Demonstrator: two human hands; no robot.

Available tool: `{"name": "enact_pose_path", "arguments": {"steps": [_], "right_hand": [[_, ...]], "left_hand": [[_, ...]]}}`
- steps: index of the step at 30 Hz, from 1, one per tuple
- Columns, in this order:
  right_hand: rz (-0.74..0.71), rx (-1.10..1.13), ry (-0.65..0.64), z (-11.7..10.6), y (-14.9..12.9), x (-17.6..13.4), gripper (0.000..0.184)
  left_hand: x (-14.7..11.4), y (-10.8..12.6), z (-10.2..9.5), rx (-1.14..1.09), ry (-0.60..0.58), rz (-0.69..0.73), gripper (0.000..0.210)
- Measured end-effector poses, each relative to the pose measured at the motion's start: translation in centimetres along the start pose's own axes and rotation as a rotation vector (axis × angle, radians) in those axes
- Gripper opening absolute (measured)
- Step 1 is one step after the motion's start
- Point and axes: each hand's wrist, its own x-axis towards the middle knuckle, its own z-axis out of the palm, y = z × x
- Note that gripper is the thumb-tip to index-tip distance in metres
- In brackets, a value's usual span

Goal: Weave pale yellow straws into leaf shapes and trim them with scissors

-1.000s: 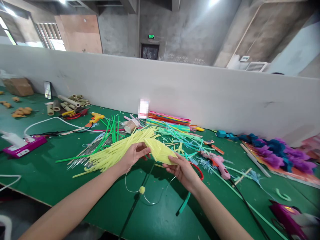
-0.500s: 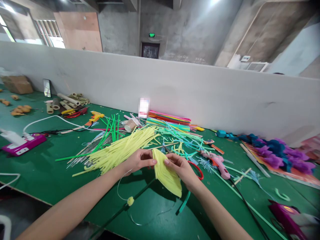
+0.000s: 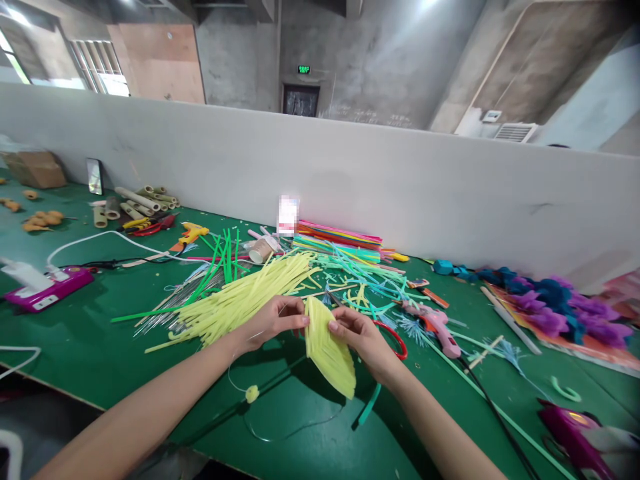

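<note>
A yellow petal [image 3: 331, 353] made of pipe cleaners laid side by side hangs between my two hands over the table. My left hand [image 3: 280, 317] pinches its upper left edge between thumb and fingers. On the other side, my right hand [image 3: 357, 333] grips the upper right edge, thumb on the front face. A dark green stem [image 3: 280, 380] runs from behind the petal down to the left. Near it sits a small yellow bud [image 3: 252, 394] with a thin clear wire [image 3: 295, 437] looping around below. Red-handled scissors [image 3: 395, 339] lie partly hidden behind my right hand.
Loose yellow pipe cleaners [image 3: 250, 293] are heaped behind my left hand. A pink glue gun [image 3: 437, 330] lies to the right, a yellow glue gun [image 3: 193, 232] further left. Purple power strips [image 3: 50, 290] stand at both sides. Purple and blue fluffy pieces [image 3: 555, 310] lie far right.
The petal has tilted, its lower tip swinging slightly left and down. The stem and the yellow bud have shifted a little left. Both hands keep their hold.
</note>
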Motion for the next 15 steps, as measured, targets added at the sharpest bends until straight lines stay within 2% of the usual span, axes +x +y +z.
{"name": "enact_pose_path", "arguments": {"steps": [4, 7, 11, 15], "right_hand": [[0.017, -0.002, -0.010, 0.1, 0.0, -0.1, 0.028], [0.027, 0.004, -0.031, 0.2, -0.1, -0.2, 0.028], [0.023, -0.015, -0.034, 0.3, -0.2, -0.3, 0.026], [0.024, -0.026, -0.032, 0.4, -0.1, -0.3, 0.027]], "left_hand": [[0.0, 0.0, 0.0, -0.066, 0.002, 0.009, 0.020], [0.0, -0.4, -0.2, -0.194, 0.010, -0.032, 0.018], [0.1, -1.1, -0.5, -0.373, -0.040, -0.144, 0.019], [0.2, -1.1, -0.6, -0.441, -0.093, -0.160, 0.009]]}}
